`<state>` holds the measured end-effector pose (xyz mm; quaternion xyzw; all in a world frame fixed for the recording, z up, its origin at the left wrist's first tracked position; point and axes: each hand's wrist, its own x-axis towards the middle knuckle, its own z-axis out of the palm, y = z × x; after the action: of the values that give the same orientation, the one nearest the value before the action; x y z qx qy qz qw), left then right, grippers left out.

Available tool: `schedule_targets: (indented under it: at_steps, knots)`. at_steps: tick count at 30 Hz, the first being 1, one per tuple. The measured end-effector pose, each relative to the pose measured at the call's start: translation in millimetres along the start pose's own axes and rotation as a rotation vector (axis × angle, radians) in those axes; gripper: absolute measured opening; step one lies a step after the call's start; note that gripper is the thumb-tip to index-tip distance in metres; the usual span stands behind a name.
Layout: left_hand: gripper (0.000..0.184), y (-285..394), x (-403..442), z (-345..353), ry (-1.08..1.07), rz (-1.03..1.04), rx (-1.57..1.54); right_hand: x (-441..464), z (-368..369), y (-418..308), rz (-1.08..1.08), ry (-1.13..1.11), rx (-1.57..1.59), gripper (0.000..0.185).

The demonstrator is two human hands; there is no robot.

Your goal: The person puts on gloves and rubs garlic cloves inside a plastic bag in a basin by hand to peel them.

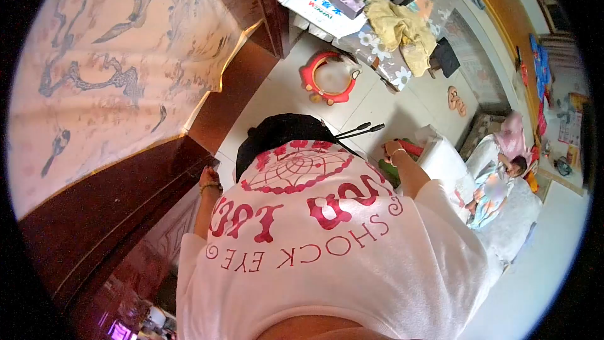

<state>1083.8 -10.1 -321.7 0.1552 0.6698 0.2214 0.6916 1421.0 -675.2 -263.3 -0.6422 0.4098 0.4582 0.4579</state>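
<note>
My left hand point(210, 179), its fingers curled in, hangs beside the corner of a dark wooden furniture panel point(113, 214). Whether anything is in it I cannot make out. On the other side, my right hand point(392, 150) is out from my body with the fingers bent, next to a red thing point(411, 147) and a green thing point(388, 173). Both are partly hidden by my arm and shirt, and I cannot tell whether the hand touches them. A white printed T-shirt point(314, 214) covers my front, with black cords point(358, 131) hanging at the waist.
Ahead on the tiled floor point(270, 97) lies a red ring-shaped item point(327, 77). A table with a flowered cloth point(377, 47) bears a white box point(321, 6) and a yellowish cloth point(402, 28). Sandals point(457, 101) lie at right, near a reclining person point(494, 192). A patterned sheet point(113, 69) covers a bed at left.
</note>
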Motion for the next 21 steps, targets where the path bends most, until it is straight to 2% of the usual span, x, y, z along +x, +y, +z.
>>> schedule_targets:
  at_steps: [4, 7, 9, 10, 11, 12, 14, 15, 16, 17, 19, 20, 21]
  knots:
    - [0.016, 1, -72, 60, -0.097, -0.042, 0.064, 3, -15, -3, -0.033, -0.026, 0.009, 0.009]
    - [0.018, -14, -96, 77, -0.201, -0.054, 0.084, -30, 3, -35, -0.264, 0.043, -0.121, 0.004]
    - [0.019, -27, -103, 84, -0.246, -0.05, 0.077, -64, 14, -65, -0.39, 0.11, -0.166, 0.008]
    - [0.019, -35, -96, 79, -0.24, -0.061, 0.091, -39, 3, -68, -0.38, 0.033, -0.071, 0.017]
    - [0.019, -42, -91, 73, -0.229, -0.075, 0.111, -6, -14, -59, -0.382, 0.034, -0.07, 0.017]
    - [0.02, -47, -82, 66, -0.212, -0.092, 0.141, 27, -33, -49, -0.638, -0.05, -0.143, 0.018]
    - [0.024, -56, -55, 44, -0.19, -0.143, 0.186, -23, -25, -84, -0.399, 0.016, 0.05, 0.02]
    - [0.027, -57, -38, 34, -0.202, -0.232, 0.192, -26, -27, -89, -0.409, 0.038, 0.065, 0.018]
    - [0.017, -74, -80, 50, -0.033, 0.067, 0.431, -19, -35, -87, -0.454, 0.055, 0.07, 0.016]
    - [0.011, -74, -100, 60, 0.022, 0.086, 0.46, 5, -48, -80, -0.641, 0.072, -0.018, 0.015]
    - [0.003, -63, -75, 49, -0.093, -0.036, 0.328, 22, -58, -70, -0.834, 0.138, -0.075, 0.013]
    - [0.008, -57, -46, 38, -0.21, -0.143, 0.208, -11, -50, -74, -0.567, 0.177, 0.199, 0.014]
    - [0.015, -55, -22, 34, -0.345, -0.237, 0.129, -36, -42, -76, -0.561, 0.182, 0.211, 0.014]
